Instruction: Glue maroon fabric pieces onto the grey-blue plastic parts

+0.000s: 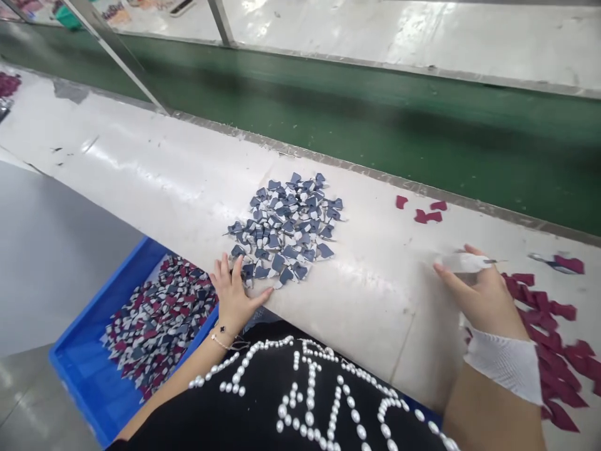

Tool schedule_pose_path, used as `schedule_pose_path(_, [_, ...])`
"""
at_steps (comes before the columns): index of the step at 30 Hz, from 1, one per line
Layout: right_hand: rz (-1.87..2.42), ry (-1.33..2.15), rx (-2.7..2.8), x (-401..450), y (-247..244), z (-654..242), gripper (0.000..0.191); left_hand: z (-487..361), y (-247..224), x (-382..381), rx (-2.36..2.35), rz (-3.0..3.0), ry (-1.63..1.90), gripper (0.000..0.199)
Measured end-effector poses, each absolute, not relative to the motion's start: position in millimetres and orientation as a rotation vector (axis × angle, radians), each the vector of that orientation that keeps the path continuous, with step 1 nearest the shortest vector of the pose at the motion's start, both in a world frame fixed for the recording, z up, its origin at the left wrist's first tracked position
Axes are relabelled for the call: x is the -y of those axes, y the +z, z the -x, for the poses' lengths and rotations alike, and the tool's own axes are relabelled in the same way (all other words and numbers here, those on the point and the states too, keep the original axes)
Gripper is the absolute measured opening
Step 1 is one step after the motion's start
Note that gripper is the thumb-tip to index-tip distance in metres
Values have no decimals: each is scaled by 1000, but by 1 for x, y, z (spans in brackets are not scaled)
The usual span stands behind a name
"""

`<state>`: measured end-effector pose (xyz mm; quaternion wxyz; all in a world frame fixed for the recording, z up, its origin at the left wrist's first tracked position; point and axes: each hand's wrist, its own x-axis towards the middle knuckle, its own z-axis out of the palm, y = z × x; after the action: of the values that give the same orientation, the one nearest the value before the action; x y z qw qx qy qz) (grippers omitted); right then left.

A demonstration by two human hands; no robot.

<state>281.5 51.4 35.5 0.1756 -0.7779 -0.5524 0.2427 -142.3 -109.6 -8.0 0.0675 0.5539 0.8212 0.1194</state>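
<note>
My left hand (233,297) lies with spread fingers at the near edge of a pile of small dark blue and white pieces (286,225). The fingertips touch or nearly touch the closest pieces. On the right, my right hand (483,288) is closed around a small white squeeze bottle with a thin needle tip (457,262), its tip aimed to the right. Just beyond that hand spreads a heap of dark red pieces (549,338), partly hidden by the wrist. A metal tool (547,259) lies above them, by a red and dark blue piece (570,264).
Several dark red pieces (428,216) lie near the bench's far edge. Below on the left, a blue bin (79,369) holds many mixed pieces (164,319). A green conveyor belt (352,125) runs behind the white bench (141,169). A metal post (126,62) rises at left.
</note>
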Motion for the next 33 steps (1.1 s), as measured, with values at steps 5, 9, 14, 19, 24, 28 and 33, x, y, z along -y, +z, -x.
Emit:
schedule_pose_path(5, [2074, 937, 1431, -58, 49, -273, 45, 152, 0, 74, -2321, -1755, 224, 104])
schedule_pose_path(9, [1904, 1140, 1360, -44, 63, -268, 45, 170, 1, 66, -2152, -1964, 396, 105])
schedule_pose_path(14, [1745, 1352, 1266, -18, 73, -274, 57, 129, 27, 55, -1968, -2330, 970, 11])
schedule_pose_path(19, [1537, 1439, 1298, -2, 77, -290, 48, 43, 52, -3, -1556, -2526, 171, 33])
schedule_pose_path(24, [1379, 1425, 1427, 6, 78, -302, 38, 16, 57, -43, -1401, -2599, -256, 41])
schedule_pose_path(28, [1261, 1467, 1421, 6, 73, -313, 41, 17, 69, -50, -1320, -2592, -373, 49])
schedule_pose_path(33, [977, 1614, 1411, 1, 71, -318, 36, 18, 83, -69, -1213, -2588, -414, 32])
